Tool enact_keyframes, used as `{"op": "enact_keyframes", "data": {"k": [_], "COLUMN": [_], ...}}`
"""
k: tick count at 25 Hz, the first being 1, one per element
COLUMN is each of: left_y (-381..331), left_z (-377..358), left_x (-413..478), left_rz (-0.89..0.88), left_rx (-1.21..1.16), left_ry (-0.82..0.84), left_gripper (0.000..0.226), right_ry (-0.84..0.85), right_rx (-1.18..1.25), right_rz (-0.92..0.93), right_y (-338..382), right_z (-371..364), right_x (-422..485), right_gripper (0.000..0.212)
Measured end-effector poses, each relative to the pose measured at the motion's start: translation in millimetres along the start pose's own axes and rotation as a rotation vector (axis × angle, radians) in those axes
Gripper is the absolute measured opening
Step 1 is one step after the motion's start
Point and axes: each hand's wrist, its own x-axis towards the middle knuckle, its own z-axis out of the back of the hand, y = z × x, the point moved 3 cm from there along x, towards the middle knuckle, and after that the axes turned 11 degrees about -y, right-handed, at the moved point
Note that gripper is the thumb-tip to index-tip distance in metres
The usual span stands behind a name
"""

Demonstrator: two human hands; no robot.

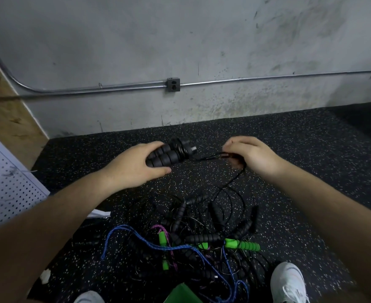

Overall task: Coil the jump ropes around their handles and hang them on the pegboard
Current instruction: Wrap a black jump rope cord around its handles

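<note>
Jump ropes (204, 230) lay mostly in a loose tangle on the speckled rubber floor (300, 171), just ahead of our two white shoes (287, 283). One of them was up in our hands. Our left hand (134, 169) was wrapped around its pair of black foam handles (169, 155), held side by side. Our right hand (252, 155) was well apart from the left and pinched the thin black cord (210, 155) a little beyond the handle caps. Some turns of cord already sat around the far end of the handles. The slack ran down from our right hand into the heap.

We judged the job to be near its start. This first rope was only partly coiled, with a good run of cord left to wind. The rest of the heap was uncoiled. The white pegboard (7, 182) at our left edge carried no rope on the part we could see, so all the hanging was yet to do.

By count, we held two black handles. In the heap we made out at least six more black foam handles, but the tangle was too dense for a firm number. Green handles (243, 246) showed in about four places, which would suit two ropes. We saw one blue braided cord (149, 243) and one purple braided cord (168, 237). How many thin black cords crossed the heap we could not tell.
</note>
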Motion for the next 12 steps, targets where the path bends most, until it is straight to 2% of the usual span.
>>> {"op": "enact_keyframes", "data": {"k": [2,3,5,7,8,10,12], "left_y": [1.4,0.6,-4.6,-14.0,-17.9,-22.0,-20.0], "left_z": [5.7,6.6,4.6,-1.7,-5.4,-10.5,-10.0], "left_x": [2.8,3.2,1.7,-2.1,-4.0,-6.8,-7.5], "left_rz": [-0.017,-0.034,-0.077,-0.162,-0.206,-0.26,-0.274], "left_rx": [-0.032,-0.038,-0.05,-0.019,0.017,0.079,0.117], "left_ry": [-0.071,-0.081,-0.041,0.047,0.079,0.097,0.09], "left_gripper": [0.051,0.057,0.068,0.073,0.074,0.074,0.076], "right_ry": [0.17,0.256,0.354,0.32,0.273,0.189,0.231], "right_rx": [-0.155,-0.243,-0.267,-0.272,-0.293,-0.307,-0.429], "right_rz": [-0.114,-0.183,-0.265,-0.191,-0.134,-0.091,-0.098], "right_y": [-6.2,-13.0,-22.2,-25.5,-24.2,-22.2,-17.3], "right_z": [-5.2,-10.2,-21.4,-26.4,-25.2,-16.8,-5.6], "right_x": [-7.4,-9.9,-13.1,-7.9,-4.9,-0.4,-2.8], "right_gripper": [0.043,0.041,0.021,0.013,0.017,0.029,0.049]}}
